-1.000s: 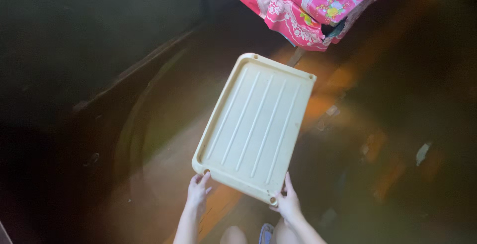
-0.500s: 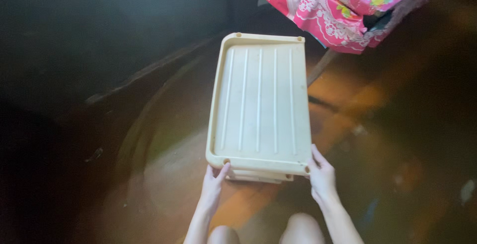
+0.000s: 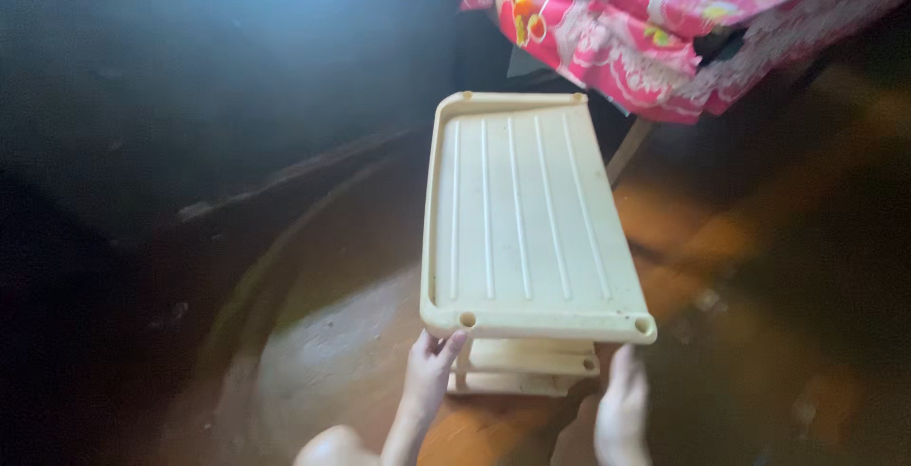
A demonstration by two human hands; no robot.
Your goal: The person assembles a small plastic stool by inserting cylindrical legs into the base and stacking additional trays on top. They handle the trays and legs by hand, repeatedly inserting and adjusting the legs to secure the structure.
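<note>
A cream plastic shelf rack (image 3: 522,219) with a ribbed, rimmed top tier stands in the middle of the view, with lower tiers showing under its near edge. My left hand (image 3: 432,366) grips the near left corner post just below the top tier. At the near right side, my right hand (image 3: 622,400) holds the rack under the top tier's corner. Both forearms reach in from the bottom edge.
A pink flowered cloth (image 3: 645,29) hangs over a raised surface at the top right, close behind the rack. The brown floor (image 3: 342,352) is dim and partly lit, with a curved dark mark. The left side lies in deep shadow.
The rack has turned from a slanted to a straight lengthwise position and come nearer. My hands have slipped from its near edge to below the top tier, and lower tiers now show.
</note>
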